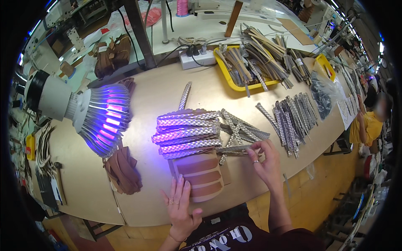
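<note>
My left hand (182, 205) lies with its fingers stretched out on the left edge of a tan board with brown bands (200, 176). Across the far part of that board runs a stack of silvery braided straps (188, 130), tinted violet by the lamp. My right hand (266, 163) pinches the end of a braided strap (236, 148) whose flat grey side shows, just right of the board. Beyond it, several loose braided straps (239, 127) cross one another. A single braided strap (185, 95) rests behind the stack.
A finned lamp (102, 119) glows violet at left, above brown leather strips (123, 169). On the right lie rows of grey braided straps (293, 121). Behind them stands a yellow tray (228, 77) of bundled strips, beside a white power strip (197, 59). A hammer (60, 184) lies far left; another person (368, 125) is far right.
</note>
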Motion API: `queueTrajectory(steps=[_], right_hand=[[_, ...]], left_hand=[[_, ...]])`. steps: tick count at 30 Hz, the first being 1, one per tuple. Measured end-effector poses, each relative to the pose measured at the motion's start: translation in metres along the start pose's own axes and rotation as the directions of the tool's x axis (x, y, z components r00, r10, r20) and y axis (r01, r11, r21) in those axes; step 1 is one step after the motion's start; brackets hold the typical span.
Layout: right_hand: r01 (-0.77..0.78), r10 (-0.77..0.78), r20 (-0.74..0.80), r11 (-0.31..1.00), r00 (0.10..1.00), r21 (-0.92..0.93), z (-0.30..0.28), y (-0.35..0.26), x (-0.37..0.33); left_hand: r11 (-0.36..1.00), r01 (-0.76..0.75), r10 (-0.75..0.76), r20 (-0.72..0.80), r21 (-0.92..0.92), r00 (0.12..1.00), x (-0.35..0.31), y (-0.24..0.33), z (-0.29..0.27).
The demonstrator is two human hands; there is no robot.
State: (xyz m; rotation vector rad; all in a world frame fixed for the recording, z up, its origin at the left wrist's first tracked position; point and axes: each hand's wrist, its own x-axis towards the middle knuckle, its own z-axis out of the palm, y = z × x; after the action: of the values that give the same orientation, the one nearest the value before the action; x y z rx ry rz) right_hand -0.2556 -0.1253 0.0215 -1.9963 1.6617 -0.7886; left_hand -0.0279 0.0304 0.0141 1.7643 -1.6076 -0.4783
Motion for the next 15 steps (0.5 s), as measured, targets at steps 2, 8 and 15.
queueTrajectory(steps=[2, 8, 15], right_hand=[[0.029, -0.029, 0.031, 1.000, 0.999, -0.003, 0.003, 0.000, 0.002], [0.185, -0.173, 0.092, 0.971, 0.981, -0.154, 0.024, 0.001, 0.014], [0.026, 0.009, 0.264, 0.992, 0.965, -0.127, 0.007, 0.004, 0.026]], left_hand=[[1.000, 0.021, -0.021, -0.003, -0.014, 1.000, 0.000, 0.000, -0.001], [0.997, -0.043, 0.053, -0.192, 0.058, 0.980, -0.003, -0.004, -0.007], [0.978, -0.064, 0.118, -0.274, 0.199, 0.954, -0.001, -0.004, -0.016]])
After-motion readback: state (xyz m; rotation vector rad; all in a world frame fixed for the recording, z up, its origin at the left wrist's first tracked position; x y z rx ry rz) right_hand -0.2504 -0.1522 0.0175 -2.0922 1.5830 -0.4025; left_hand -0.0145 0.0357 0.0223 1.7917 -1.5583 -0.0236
